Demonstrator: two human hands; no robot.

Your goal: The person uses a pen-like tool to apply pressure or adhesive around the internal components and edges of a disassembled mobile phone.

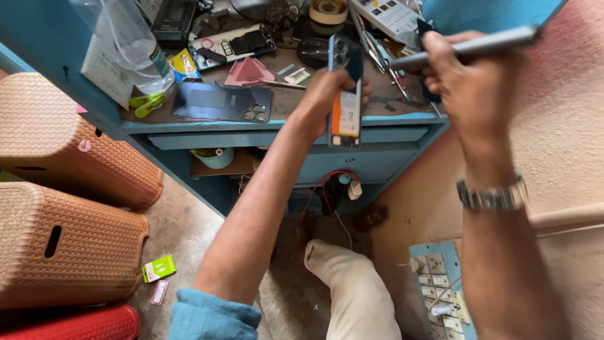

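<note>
Just above the front edge of the blue workbench [402,119], my left hand [327,94] is clasped around an opened phone [346,94], fingers wrapped behind it and thumb at its side, holding it upright with the inner side turned toward me; an orange and white part shows in its lower half. At three o'clock from the phone, my right hand [469,82] is clenched on a slim grey metal tool [465,47], which slants from two o'clock down toward the phone's upper edge, its tip just beside the phone; I cannot tell whether it touches. A metal wristwatch [494,196] sits on my right wrist, at five o'clock from that hand.

On the bench at nine o'clock from the phone lies a dark phone back cover [220,102], flat, with camera holes at its right end. At ten o'clock from the phone sits a pink triangular pick [248,70], and further on at ten o'clock another opened handset [233,45]. A clear plastic bottle [135,44] stands at the bench's left end. A tape roll [328,11] lies at twelve o'clock.

Below the bench, at six o'clock, red wires [327,189] hang. Brown woven plastic stools [69,195] are stacked far at eight o'clock, and a blue switchboard [440,286] lies on the floor at five o'clock.
</note>
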